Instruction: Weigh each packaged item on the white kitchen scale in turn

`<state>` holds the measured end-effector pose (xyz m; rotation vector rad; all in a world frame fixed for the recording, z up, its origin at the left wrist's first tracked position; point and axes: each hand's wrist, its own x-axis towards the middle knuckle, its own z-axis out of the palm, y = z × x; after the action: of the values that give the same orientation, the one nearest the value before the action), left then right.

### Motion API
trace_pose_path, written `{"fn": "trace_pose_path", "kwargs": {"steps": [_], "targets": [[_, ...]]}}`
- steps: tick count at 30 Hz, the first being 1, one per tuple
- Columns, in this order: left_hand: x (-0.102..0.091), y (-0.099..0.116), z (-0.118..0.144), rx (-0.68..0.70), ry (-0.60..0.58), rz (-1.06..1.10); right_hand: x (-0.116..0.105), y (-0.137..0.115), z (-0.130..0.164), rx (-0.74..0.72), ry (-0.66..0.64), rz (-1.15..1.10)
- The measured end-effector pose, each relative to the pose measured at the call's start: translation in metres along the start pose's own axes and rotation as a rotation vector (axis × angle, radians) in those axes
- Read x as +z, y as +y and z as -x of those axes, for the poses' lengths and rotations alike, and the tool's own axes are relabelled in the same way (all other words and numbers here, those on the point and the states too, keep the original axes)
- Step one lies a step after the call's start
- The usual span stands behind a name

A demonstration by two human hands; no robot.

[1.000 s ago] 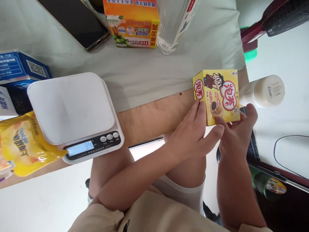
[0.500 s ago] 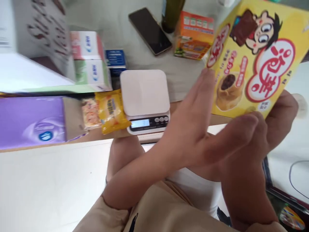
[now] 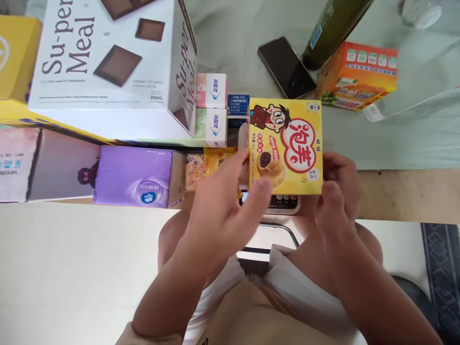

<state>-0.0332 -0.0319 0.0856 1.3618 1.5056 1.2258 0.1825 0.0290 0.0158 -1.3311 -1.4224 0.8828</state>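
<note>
While the right hand [image 3: 336,191] grips the yellow box [image 3: 285,146], left hand [image 3: 223,211] touches it.

Home room: low desk [image 3: 395,196] with snack boxes [image 3: 108,67], tissue pack [image 3: 136,177], phone [image 3: 285,67], drink carton [image 3: 359,74], tiled floor [image 3: 72,268].

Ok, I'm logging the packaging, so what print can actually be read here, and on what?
"Su-per Meal", "Meal Shake", "200G": white box.
"XS": purple pack.
Big red Chinese characters: yellow box, held in the right hand; its small print is unreadable.
Orange carton: too blurred.
</note>
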Motion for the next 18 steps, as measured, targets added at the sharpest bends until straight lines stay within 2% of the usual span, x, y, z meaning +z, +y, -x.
{"fn": "trace_pose_path", "kwargs": {"steps": [2, 4, 6, 7, 13, 18], "targets": [[-0.004, -0.009, -0.005, 0.073, 0.177, 0.024, 0.000, 0.001, -0.003, -0.019, 0.056, -0.030], [-0.007, -0.017, -0.012, 0.244, 0.341, 0.052, -0.001, 0.001, -0.007, -0.046, 0.119, -0.042], [-0.008, -0.023, -0.021, 0.420, 0.433, 0.079, -0.004, 0.003, -0.009, -0.072, 0.170, -0.042], [-0.008, -0.025, -0.025, 0.463, 0.462, 0.089, -0.005, 0.005, -0.010, -0.085, 0.187, -0.042], [-0.009, -0.032, -0.036, 0.415, 0.483, 0.076, -0.010, 0.019, -0.014, -0.186, 0.270, -0.061], [-0.013, -0.036, -0.039, 0.423, 0.456, 0.064, -0.014, 0.027, -0.014, -0.238, 0.238, -0.074]]}}
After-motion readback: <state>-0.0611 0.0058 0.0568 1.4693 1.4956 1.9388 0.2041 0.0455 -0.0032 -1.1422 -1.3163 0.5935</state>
